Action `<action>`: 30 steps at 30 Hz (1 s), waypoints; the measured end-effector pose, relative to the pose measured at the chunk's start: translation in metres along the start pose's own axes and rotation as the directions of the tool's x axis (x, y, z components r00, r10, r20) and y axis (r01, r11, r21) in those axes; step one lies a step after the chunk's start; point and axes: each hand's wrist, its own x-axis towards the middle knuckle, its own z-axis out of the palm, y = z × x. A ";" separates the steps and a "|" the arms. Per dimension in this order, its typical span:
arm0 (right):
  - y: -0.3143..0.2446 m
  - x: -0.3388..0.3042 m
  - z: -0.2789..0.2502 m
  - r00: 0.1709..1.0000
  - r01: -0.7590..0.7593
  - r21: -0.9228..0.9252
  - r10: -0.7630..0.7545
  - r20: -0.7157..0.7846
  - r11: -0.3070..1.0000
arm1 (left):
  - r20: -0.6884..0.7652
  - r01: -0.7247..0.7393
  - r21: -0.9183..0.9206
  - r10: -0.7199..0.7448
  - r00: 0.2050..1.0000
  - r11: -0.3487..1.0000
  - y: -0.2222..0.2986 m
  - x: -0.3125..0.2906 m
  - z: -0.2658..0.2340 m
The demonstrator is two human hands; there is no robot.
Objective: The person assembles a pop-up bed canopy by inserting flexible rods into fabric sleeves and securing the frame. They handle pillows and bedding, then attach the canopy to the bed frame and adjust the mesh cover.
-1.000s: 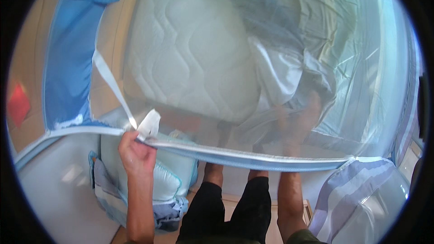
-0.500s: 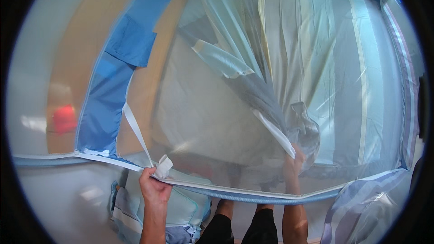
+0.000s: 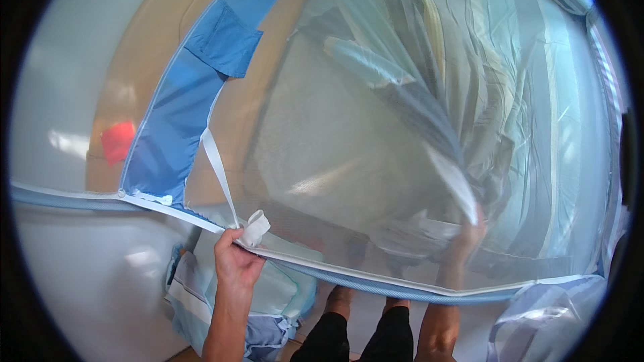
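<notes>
My left hand [image 3: 238, 263] is closed on the white-and-blue border [image 3: 349, 275] of a sheer mesh bed net, beside a white strap [image 3: 216, 164] that ends in a bunched loop. My right forearm passes behind that border, so my right hand [image 3: 471, 231] shows blurred through the mesh. Its fingers are closed on the white edge of a striped sheet [image 3: 557, 127] in grey, pale green and cream. From there the sheet runs up in a taut, twisted fold, beside a bare pale mattress [image 3: 322, 127].
A blue fabric band [image 3: 171, 121] with a pocket crosses the net at left, before a tan panel [image 3: 134, 74]. A red patch [image 3: 117, 142] shows beyond it. Folded pale-green and grey bedding [image 3: 194, 288] lies below my left hand. Sheer striped fabric [image 3: 537, 322] hangs at lower right.
My right hand has moved right, drawing the sheet's white edge with it; the folds at right have bunched up more. My left hand keeps its hold on the border. The whole view has shifted slightly.
</notes>
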 end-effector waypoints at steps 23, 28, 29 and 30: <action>-0.085 -0.163 -0.006 0.292 0.236 -0.552 0.484 0.825 0.799 | -0.013 0.164 -0.107 -0.166 0.986 0.981 -0.003 0.043 -0.034; -0.133 -0.146 0.040 0.267 0.288 -0.488 0.420 0.867 0.824 | -0.018 0.172 -0.113 -0.175 0.984 0.979 -0.004 0.051 -0.037; -0.118 -0.149 0.041 0.224 0.330 -0.447 0.390 0.893 0.832 | 0.002 0.180 -0.107 -0.181 0.983 0.978 -0.004 0.052 -0.038; -0.102 -0.153 0.040 0.180 0.368 -0.402 0.360 0.915 0.838 | 0.022 0.188 -0.101 -0.187 0.982 0.977 -0.004 0.055 -0.042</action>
